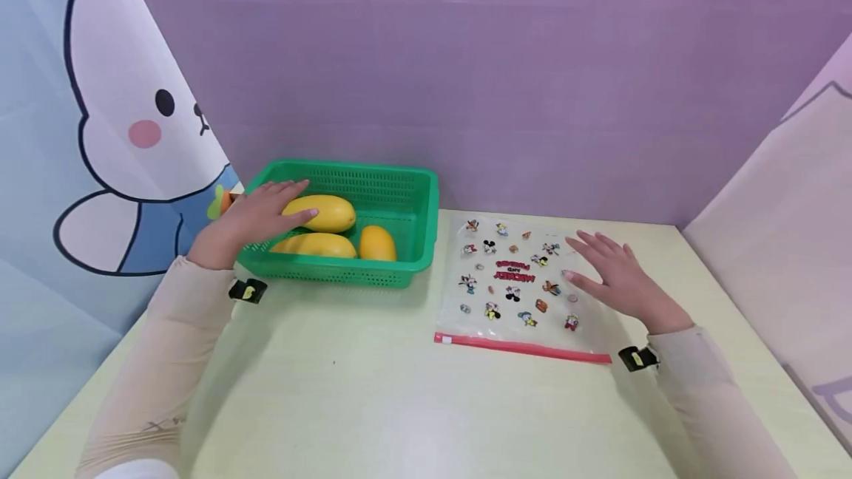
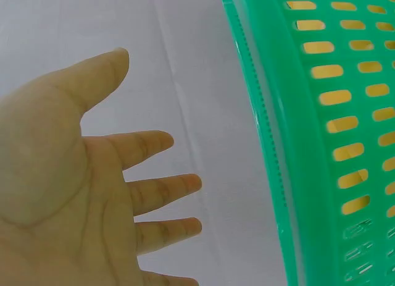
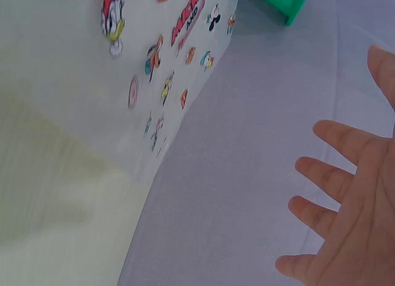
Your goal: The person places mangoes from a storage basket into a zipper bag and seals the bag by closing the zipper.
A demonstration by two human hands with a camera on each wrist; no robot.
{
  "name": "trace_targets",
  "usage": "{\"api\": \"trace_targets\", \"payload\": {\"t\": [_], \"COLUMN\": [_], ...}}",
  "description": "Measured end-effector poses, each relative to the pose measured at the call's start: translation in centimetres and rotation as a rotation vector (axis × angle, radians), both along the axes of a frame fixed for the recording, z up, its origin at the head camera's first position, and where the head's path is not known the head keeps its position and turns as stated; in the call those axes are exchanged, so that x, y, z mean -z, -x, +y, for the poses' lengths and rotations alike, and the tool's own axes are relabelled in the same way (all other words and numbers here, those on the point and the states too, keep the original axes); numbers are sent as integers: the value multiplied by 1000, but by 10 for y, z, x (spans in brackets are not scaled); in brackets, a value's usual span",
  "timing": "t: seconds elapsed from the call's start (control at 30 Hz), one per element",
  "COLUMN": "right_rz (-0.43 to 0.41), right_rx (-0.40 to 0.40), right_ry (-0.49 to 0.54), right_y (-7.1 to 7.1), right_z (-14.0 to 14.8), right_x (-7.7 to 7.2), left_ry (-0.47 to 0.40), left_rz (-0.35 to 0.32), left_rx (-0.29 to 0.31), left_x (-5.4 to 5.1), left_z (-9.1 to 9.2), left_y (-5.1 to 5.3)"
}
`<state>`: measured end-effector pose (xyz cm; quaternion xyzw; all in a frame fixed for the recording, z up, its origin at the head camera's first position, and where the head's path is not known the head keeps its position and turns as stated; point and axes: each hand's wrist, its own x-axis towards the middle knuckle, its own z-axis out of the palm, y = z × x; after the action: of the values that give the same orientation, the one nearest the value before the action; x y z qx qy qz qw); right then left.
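A green plastic basket (image 1: 426,242) with slotted walls stands at the back left of the table, holding a yellow mango (image 1: 329,213) and two more mangoes, one at the front left and a smaller-looking one (image 1: 377,244) beside it. Over the basket's left end hovers my left hand (image 1: 256,214), fingers spread, holding nothing; the left wrist view shows this hand (image 2: 68,175) apart from the basket wall. A clear zipper bag (image 1: 492,309) with cartoon prints and a red zip strip lies flat right of the basket. Above its right edge is my right hand (image 1: 622,279), fingers straight and apart, gripping nothing.
The pale tabletop (image 1: 373,390) extends in front of the basket and bag. A purple backdrop (image 1: 532,94) rises along the back edge. Printed cloths, one with a cartoon rabbit (image 1: 120,109), hang at the left and right sides.
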<state>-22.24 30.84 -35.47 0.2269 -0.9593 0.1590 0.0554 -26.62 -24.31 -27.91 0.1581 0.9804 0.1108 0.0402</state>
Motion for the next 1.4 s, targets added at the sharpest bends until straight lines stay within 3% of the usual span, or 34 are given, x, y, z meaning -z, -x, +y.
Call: {"api": "trace_targets", "payload": {"t": [0.23, 0.53, 0.83, 1.03, 1.17, 1.4], "right_rz": [-38, -92, -84, -79, -113, -226], "right_rx": [-52, -121, -213, -262, -293, -282], "right_ry": [-18, -35, -91, -118, -116, -128], "right_y": [-3, -9, -18, -26, -32, -38], "right_z": [-14, -25, -32, -38, -43, -50], "right_x": [2, 8, 14, 22, 27, 25], "left_ry": [-7, 9, -26, -36, -44, -39], "left_rz": [-45, -42, -100, -111, -145, -194], "left_rx": [15, 52, 75, 118, 130, 98], "left_x": [-10, -27, -26, -32, -35, -39], "left_z": [4, 9, 10, 14, 15, 18], "left_y": [1, 9, 13, 17, 20, 27]}}
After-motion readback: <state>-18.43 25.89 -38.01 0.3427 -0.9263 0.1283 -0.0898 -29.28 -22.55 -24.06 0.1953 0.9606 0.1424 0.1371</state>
